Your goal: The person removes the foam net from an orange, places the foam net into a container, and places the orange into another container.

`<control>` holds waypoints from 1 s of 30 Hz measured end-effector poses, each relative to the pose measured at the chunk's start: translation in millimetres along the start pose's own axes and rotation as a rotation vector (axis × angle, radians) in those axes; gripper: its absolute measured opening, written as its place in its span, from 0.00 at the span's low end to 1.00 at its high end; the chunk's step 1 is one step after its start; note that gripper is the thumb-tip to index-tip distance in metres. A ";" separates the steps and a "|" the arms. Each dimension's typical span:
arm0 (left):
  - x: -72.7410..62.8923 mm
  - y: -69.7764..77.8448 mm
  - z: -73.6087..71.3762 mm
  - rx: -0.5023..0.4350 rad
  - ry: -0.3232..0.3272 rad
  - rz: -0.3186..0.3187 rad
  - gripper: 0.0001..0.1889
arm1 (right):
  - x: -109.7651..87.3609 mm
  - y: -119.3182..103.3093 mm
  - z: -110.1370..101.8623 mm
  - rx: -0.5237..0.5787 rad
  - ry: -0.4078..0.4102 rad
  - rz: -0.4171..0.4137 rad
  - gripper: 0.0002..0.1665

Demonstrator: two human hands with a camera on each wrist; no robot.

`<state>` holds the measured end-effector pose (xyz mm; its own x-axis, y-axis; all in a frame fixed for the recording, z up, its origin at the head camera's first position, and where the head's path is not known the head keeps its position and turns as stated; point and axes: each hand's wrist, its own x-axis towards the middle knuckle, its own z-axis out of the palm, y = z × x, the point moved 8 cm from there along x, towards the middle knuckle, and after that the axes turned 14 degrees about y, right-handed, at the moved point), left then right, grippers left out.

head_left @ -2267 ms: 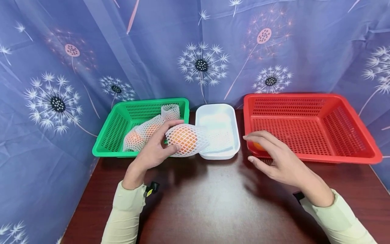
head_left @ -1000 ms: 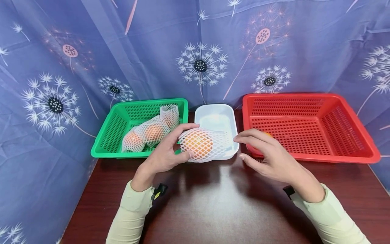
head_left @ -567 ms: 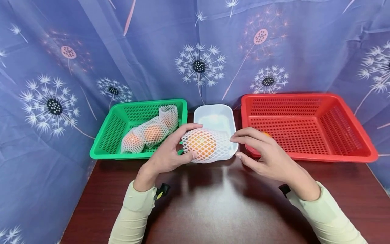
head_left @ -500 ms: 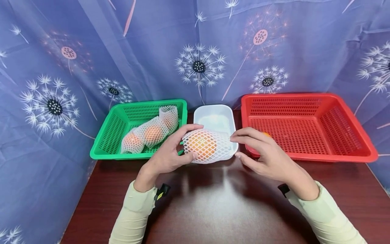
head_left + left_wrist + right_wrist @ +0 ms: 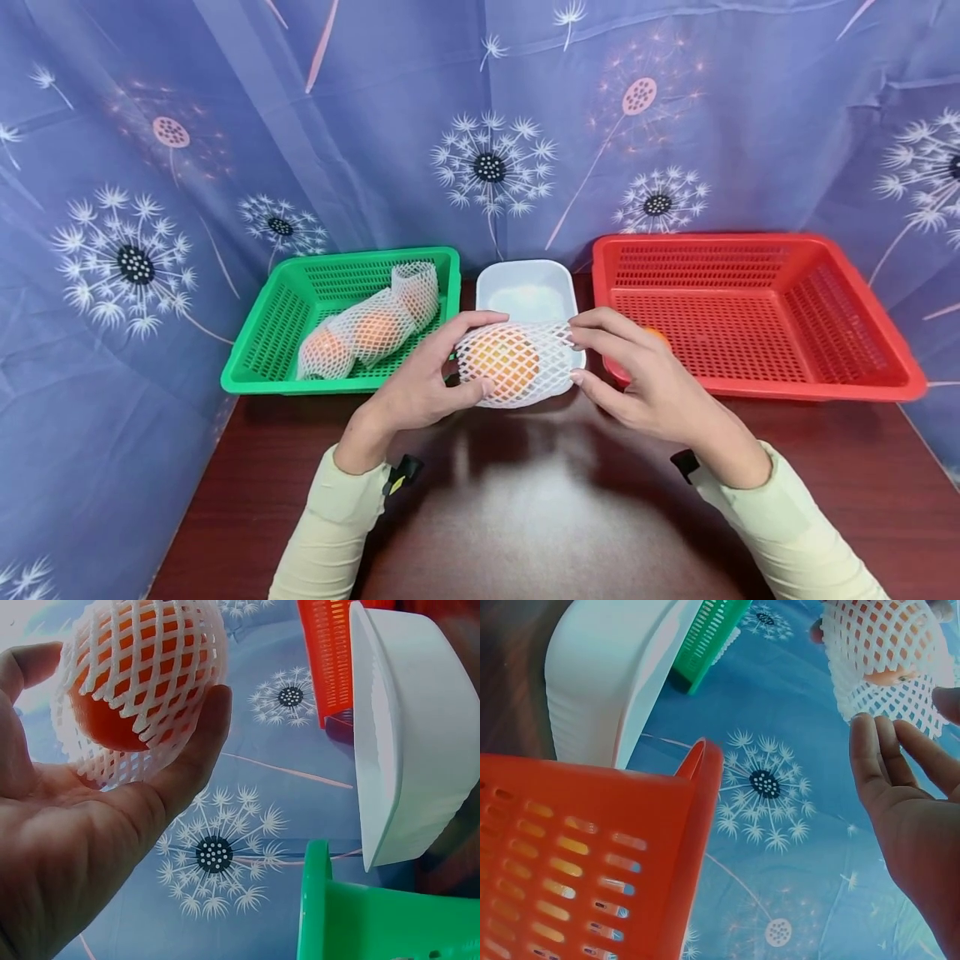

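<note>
My left hand (image 5: 423, 375) holds an orange (image 5: 502, 358) wrapped in a white foam net sleeve (image 5: 555, 358), in front of the white tray (image 5: 525, 271). Its thumb and fingers curl round the fruit. In the left wrist view, the orange (image 5: 112, 724) shows bare at one end of the net. My right hand (image 5: 648, 375) has its fingertips at the sleeve's loose right end. In the right wrist view, the fingers (image 5: 866, 742) are fairly straight and touch the net's edge, with the thumb apart from them.
At left stands a green basket (image 5: 255, 350) with several net-wrapped oranges (image 5: 375, 332). A red basket (image 5: 750, 385) is at right; an orange fruit (image 5: 657, 336) in its near left corner is partly hidden by my right hand. A flowered curtain (image 5: 360, 125) hangs behind the table (image 5: 517, 533).
My left hand has carried the wrapped orange rightward from beside the green basket to in front of the tray. My right hand has moved left from the red basket to the net's end.
</note>
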<state>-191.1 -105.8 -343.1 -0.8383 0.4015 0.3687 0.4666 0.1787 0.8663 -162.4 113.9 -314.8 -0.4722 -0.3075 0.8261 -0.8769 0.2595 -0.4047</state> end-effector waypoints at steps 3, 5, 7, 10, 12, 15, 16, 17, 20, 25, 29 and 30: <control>0.1 1.7 0.1 0.013 0.006 0.019 0.36 | 0.3 0.5 0.4 0.011 0.005 0.007 0.20; 0.4 3.8 0.8 0.021 0.006 0.036 0.36 | -0.3 0.4 0.9 0.020 0.003 0.011 0.21; 0.5 5.5 2.5 0.009 -0.004 0.040 0.36 | -0.9 0.6 1.8 0.025 -0.003 0.017 0.24; 0.9 5.9 4.8 -0.017 -0.014 0.028 0.36 | -1.3 0.2 2.5 0.026 -0.008 0.018 0.27; 1.7 5.5 6.6 -0.043 -0.020 0.011 0.35 | -0.8 0.1 2.8 0.026 -0.009 0.015 0.27; 3.7 5.7 9.3 -0.079 -0.026 -0.004 0.35 | 0.4 -0.5 3.0 0.024 -0.008 0.000 0.25; 4.1 6.2 10.1 -0.085 -0.029 -0.002 0.35 | 0.6 -0.6 3.4 0.024 -0.009 -0.004 0.24; 4.3 6.6 10.9 -0.090 -0.032 -0.001 0.35 | 0.7 -0.7 3.9 0.022 -0.010 -0.006 0.24; 4.5 7.4 12.6 -0.097 -0.039 0.005 0.35 | -0.2 0.1 5.3 0.004 -0.021 0.002 0.23; 5.3 8.7 15.8 -0.103 -0.054 0.014 0.35 | -3.8 4.0 8.5 -0.032 -0.054 0.066 0.26; 6.4 7.4 18.6 -0.119 -0.070 0.003 0.34 | -4.3 4.1 12.2 -0.035 -0.072 0.067 0.28; 6.6 6.8 18.9 -0.115 -0.072 0.004 0.34 | -3.9 3.7 13.3 -0.033 -0.075 0.063 0.28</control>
<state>-188.1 -84.9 -341.1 -0.8122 0.4659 0.3510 0.4313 0.0744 0.8992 -165.0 103.9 -324.7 -0.5325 -0.3575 0.7672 -0.8426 0.3103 -0.4402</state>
